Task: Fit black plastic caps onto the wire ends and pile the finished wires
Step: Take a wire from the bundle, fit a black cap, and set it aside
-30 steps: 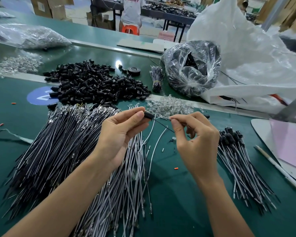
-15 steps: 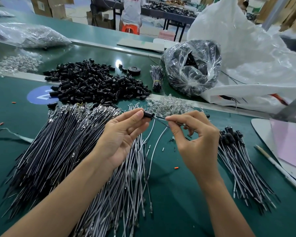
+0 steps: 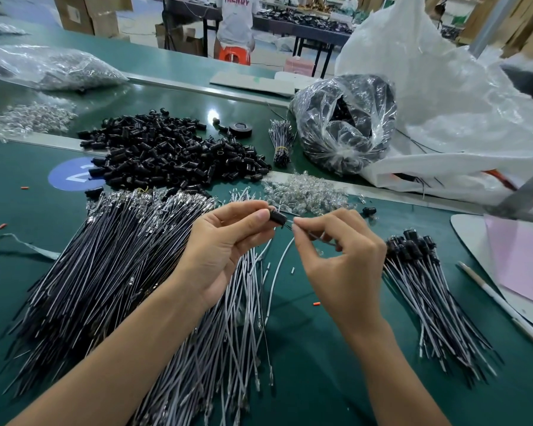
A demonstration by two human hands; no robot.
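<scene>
The left hand [image 3: 225,250] pinches a black cap [image 3: 277,217] above the surface [image 3: 320,348]. The right hand [image 3: 339,256] has a narrow grip on the wire [image 3: 274,272] near its tip, probably to steer it in straight. The finished pile [image 3: 428,287] lies at the right.

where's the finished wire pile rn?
Head view, right side: the finished pile lies just right of the right hand, with the white pen beyond it.

A: Location type?
B: A factory assembly floor. The long green table [image 3: 28,216] carried bulk piles of black caps [image 3: 166,152], uncapped wires [image 3: 105,272] and bagged stock [image 3: 345,124]. Cardboard cartons [image 3: 83,13] and a second table [image 3: 305,24] stood behind.
</scene>
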